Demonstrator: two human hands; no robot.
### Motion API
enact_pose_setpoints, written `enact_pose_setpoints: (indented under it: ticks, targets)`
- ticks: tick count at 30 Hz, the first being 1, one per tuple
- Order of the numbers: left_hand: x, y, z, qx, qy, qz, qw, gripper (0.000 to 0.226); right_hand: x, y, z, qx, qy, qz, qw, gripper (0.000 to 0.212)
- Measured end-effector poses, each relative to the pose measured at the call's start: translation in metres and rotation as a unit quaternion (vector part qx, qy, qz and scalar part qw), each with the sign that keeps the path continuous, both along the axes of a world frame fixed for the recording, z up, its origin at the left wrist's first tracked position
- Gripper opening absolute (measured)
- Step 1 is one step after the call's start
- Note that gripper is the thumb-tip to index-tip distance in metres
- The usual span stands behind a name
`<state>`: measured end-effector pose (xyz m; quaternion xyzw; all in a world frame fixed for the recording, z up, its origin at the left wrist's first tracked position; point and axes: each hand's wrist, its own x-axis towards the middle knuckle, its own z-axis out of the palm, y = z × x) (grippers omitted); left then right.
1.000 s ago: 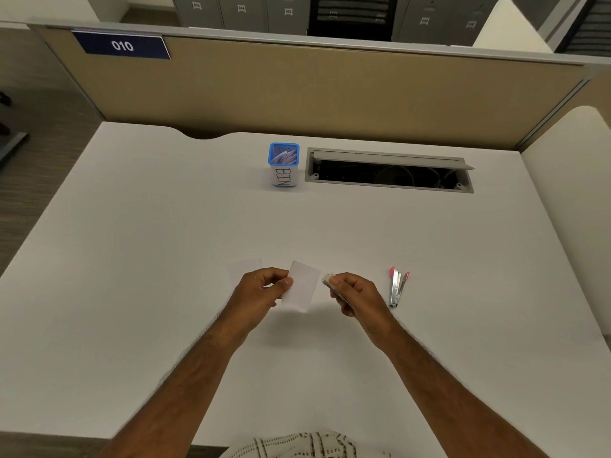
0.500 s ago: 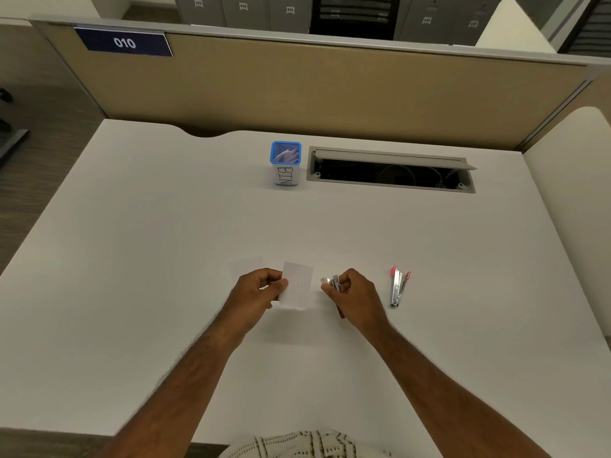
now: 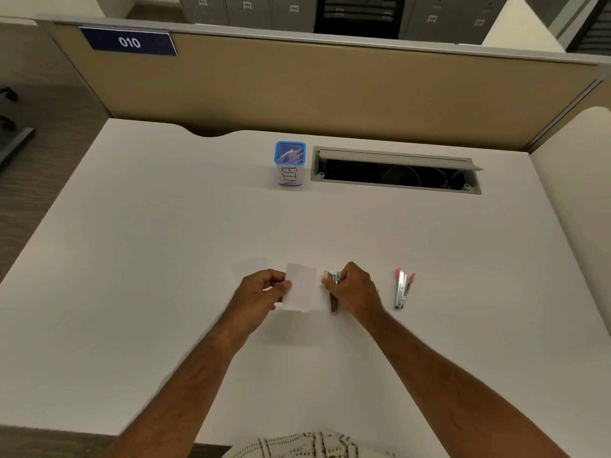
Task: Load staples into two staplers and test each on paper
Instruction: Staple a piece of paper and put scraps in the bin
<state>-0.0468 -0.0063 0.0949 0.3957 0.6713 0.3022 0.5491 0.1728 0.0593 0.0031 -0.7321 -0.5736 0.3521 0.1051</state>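
Observation:
My left hand [image 3: 264,289] pinches a small white slip of paper [image 3: 301,287] by its left edge, held just above the white desk [image 3: 165,242]; a tiny mark shows near the slip's middle. My right hand [image 3: 355,290] grips a small metal stapler [image 3: 334,294] right of the slip, a short gap between them, with the stapler's rear end close to the desk. A second stapler [image 3: 404,288], silver with pink tips, lies on the desk to the right. Another white slip [image 3: 249,266] lies flat behind my left hand.
A blue mesh cup [image 3: 290,163] labelled BIN, with paper scraps in it, stands at the back centre. Beside it an open cable tray [image 3: 396,173] is sunk into the desk. A tan partition [image 3: 330,90] closes off the far edge.
My right hand has drawn the stapler away from the slip's right edge and lowered it toward the desk. The left hand still holds the slip, now slightly lower and more upright.

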Motion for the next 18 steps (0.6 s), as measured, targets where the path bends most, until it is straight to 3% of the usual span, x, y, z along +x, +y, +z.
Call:
enact_pose_setpoints:
  ticks: [6,10,18]
  targets:
    - [0.0,0.003,0.001,-0.006,-0.001,0.005,1.0,0.011,-0.002,-0.001,-0.003,-0.027,-0.006,0.01,1.0,0.051]
    - [0.003,0.003,0.003,-0.013,0.001,0.005,1.0,0.011,-0.002,0.005,0.007,-0.041,0.068,-0.022,0.997,0.067]
    - [0.008,0.007,0.006,-0.017,-0.011,0.018,1.0,0.014,0.006,0.004,0.076,-0.089,0.247,-0.003,0.965,0.045]
